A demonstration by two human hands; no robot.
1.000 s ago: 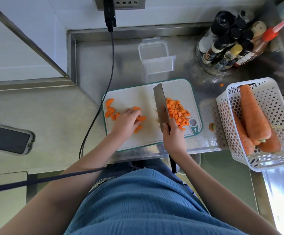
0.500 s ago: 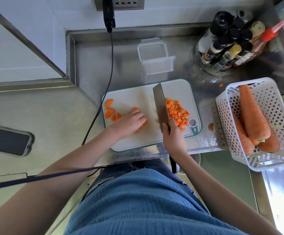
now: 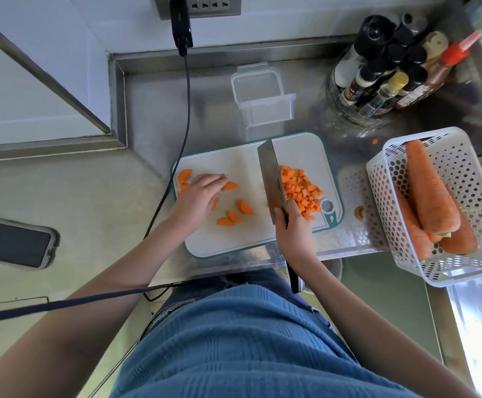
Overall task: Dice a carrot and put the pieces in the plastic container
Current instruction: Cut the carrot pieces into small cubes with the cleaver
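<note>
A white cutting board (image 3: 242, 162) with a teal rim lies at the counter's front edge. A pile of diced carrot (image 3: 300, 191) sits on its right part. Several half-moon carrot slices (image 3: 235, 215) lie scattered on its left part. My right hand (image 3: 293, 231) grips the handle of a cleaver (image 3: 271, 179), whose blade stands on edge just left of the dice. My left hand (image 3: 202, 193) lies flat with straight fingers over the slices at the board's left, its fingertips beside one slice. The clear plastic container (image 3: 262, 96) stands empty behind the board.
A white perforated basket (image 3: 463, 265) with whole carrots stands at the right. A glass jar of sauce bottles (image 3: 383, 79) is at the back right. A phone (image 3: 12, 244) lies at the left. A black cable (image 3: 186, 90) hangs from the wall socket past the board's left edge.
My left hand has slid left across the board and its fingers have straightened, uncovering several slices near the middle. The cleaver and my right hand have stayed in place.
</note>
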